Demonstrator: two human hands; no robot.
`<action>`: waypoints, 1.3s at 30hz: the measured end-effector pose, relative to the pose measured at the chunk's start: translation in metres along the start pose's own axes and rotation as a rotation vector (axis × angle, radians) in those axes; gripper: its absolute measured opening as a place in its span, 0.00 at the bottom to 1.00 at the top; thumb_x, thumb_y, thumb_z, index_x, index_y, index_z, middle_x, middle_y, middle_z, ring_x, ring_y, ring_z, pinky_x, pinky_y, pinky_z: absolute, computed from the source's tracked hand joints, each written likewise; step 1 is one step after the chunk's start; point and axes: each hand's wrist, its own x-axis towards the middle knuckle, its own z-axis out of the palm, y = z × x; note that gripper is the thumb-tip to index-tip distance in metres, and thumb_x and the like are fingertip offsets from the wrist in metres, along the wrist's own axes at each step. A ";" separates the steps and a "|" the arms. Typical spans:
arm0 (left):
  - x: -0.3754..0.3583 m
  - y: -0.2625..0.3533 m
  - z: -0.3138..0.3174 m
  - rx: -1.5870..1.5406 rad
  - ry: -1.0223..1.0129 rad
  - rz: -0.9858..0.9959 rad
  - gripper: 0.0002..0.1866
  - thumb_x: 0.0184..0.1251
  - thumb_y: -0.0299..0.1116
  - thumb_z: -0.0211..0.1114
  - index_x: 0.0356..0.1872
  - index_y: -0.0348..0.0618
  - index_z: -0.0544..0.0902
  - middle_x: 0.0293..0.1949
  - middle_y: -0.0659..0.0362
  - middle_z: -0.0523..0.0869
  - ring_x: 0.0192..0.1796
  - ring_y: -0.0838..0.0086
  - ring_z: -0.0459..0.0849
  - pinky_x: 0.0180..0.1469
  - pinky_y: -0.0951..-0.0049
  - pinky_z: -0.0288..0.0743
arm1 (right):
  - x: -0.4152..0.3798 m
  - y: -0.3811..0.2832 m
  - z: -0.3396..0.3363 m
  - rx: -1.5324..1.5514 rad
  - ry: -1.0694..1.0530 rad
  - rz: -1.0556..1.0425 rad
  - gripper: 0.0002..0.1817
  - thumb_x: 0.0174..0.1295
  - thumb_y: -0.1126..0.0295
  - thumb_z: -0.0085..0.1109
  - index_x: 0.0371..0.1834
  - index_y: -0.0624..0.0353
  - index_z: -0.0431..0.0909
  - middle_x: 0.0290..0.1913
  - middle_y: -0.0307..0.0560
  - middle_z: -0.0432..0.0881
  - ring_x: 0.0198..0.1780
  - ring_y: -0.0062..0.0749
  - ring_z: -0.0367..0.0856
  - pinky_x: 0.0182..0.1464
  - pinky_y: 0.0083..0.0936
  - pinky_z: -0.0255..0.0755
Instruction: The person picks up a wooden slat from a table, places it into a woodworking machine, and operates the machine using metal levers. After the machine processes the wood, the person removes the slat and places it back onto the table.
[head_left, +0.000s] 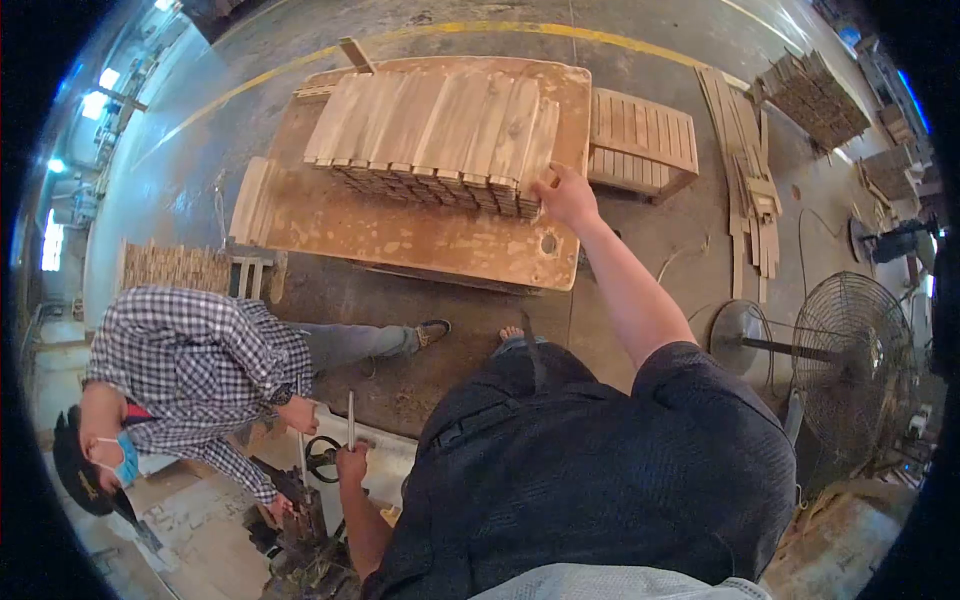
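My left hand [351, 465] is closed in a fist around a thin pale wooden strip [350, 420], which sticks up out of it beside the machine with a black handwheel [322, 459]. My right arm reaches far forward, and my right hand [568, 198] has its fingers bent round the near right end of a wooden slat [535, 185] at the edge of a neat stack of wooden boards [430, 120]. That stack lies in several layers on a worn brown tabletop [400, 240].
On the left a co-worker in a checked shirt [190, 350] leans over the machine with both hands. A slatted wooden frame [645, 135] stands beyond the table. Long planks [735, 160] lie on the floor, and a large caged fan [850, 350] stands at the right.
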 end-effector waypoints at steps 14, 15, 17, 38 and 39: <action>0.076 -0.101 0.037 0.128 -0.165 0.187 0.33 0.58 0.49 0.69 0.49 0.23 0.78 0.41 0.30 0.84 0.50 0.39 0.82 0.52 0.53 0.76 | -0.012 -0.006 0.010 -0.373 -0.113 -0.227 0.52 0.53 0.54 0.71 0.79 0.50 0.49 0.77 0.69 0.53 0.76 0.58 0.59 0.73 0.40 0.61; 0.078 -0.101 0.035 0.171 -0.173 0.285 0.32 0.58 0.49 0.69 0.49 0.24 0.78 0.41 0.31 0.84 0.50 0.40 0.82 0.52 0.54 0.76 | -0.013 -0.005 0.010 -0.353 -0.104 -0.229 0.53 0.53 0.54 0.71 0.79 0.50 0.49 0.78 0.68 0.51 0.76 0.58 0.59 0.74 0.40 0.61; 0.081 -0.100 0.034 0.229 -0.289 0.219 0.31 0.59 0.47 0.69 0.50 0.24 0.77 0.41 0.31 0.84 0.50 0.42 0.83 0.53 0.56 0.76 | -0.014 -0.006 0.010 -0.329 -0.096 -0.241 0.53 0.52 0.55 0.72 0.79 0.50 0.49 0.78 0.68 0.49 0.76 0.58 0.59 0.74 0.40 0.61; 0.028 0.001 -0.024 -0.077 -0.633 -0.273 0.24 0.58 0.54 0.71 0.30 0.39 0.83 0.25 0.57 0.81 0.23 0.71 0.74 0.27 0.64 0.66 | -0.139 0.043 0.112 -0.338 -0.308 -0.779 0.38 0.51 0.59 0.67 0.68 0.52 0.68 0.72 0.58 0.62 0.75 0.62 0.55 0.76 0.54 0.50; 0.029 0.007 -0.029 -0.053 -0.716 -0.290 0.23 0.58 0.54 0.70 0.30 0.40 0.83 0.24 0.59 0.80 0.21 0.72 0.72 0.24 0.64 0.65 | -0.138 0.034 0.114 -0.325 -0.348 -0.792 0.38 0.51 0.59 0.67 0.68 0.52 0.68 0.71 0.59 0.63 0.75 0.62 0.55 0.75 0.55 0.51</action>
